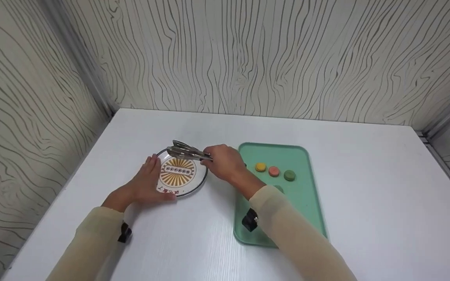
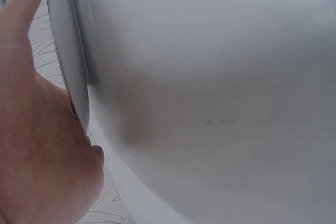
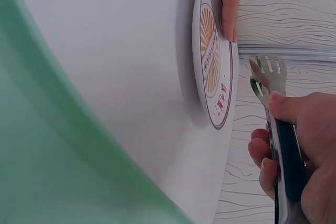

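Note:
A white plate with an orange sunburst print and red lettering lies on the table at the left. My left hand touches its left and near rim, fingers and thumb spread fairly straight. Tongs, metal with dark handle pads, are gripped in my right hand. Their slotted tips are above the plate's far side, and nothing shows between them. On a green tray, yellow, pink and green macarons form a slanting row. A pale green macaron is partly hidden by my right wrist.
The tray's raised rim stands right of the plate, and my right forearm crosses over it. Patterned wall panels close off the back and sides of the white table.

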A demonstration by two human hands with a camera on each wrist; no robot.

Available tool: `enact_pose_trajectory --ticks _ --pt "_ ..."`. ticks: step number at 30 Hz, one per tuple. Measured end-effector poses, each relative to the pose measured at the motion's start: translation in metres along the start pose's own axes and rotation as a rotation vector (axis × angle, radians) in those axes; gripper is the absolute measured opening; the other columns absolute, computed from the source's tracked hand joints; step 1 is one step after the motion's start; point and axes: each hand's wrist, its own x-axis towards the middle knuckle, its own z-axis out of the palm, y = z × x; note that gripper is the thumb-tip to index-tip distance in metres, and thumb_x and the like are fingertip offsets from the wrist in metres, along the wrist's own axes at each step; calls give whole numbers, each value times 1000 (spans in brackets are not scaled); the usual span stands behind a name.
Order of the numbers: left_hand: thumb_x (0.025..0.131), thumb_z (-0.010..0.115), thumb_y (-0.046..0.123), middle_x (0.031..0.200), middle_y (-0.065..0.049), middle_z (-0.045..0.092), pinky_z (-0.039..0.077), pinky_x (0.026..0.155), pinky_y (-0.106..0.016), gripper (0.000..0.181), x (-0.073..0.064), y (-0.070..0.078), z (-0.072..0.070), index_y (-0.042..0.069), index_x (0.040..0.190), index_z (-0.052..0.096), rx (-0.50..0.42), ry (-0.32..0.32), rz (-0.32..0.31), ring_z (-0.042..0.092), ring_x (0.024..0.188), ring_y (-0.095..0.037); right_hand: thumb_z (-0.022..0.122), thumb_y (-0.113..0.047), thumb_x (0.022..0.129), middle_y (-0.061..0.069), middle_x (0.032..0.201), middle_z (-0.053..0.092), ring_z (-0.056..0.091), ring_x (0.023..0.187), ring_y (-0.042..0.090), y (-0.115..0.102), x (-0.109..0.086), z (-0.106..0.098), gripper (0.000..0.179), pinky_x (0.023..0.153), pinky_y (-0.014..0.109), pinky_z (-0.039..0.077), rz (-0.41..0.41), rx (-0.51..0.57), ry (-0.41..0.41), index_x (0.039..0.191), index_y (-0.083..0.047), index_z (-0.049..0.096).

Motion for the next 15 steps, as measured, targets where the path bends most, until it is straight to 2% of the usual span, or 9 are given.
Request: enact_pose_trajectory --ticks 7,15 --pt "67 64 72 151 -30 -5 6 113 -51 131 0 0 1 -13 144 2 -4 13 13 -7 140 -43 68 -29 87 -4 92 69 58 75 12 -5 4 13 21 68 31 49 32 -6 -28 103 -15 71" --pt "66 62 75 152 -28 -7 6 114 -49 132 0 0 1 -11 145 1 1 14 -2 -8 141 -40 68 -28 87 -3 93 70 60 80 13 -1 9 22 22 73 33 50 72 -17 -34 104 -14 71"
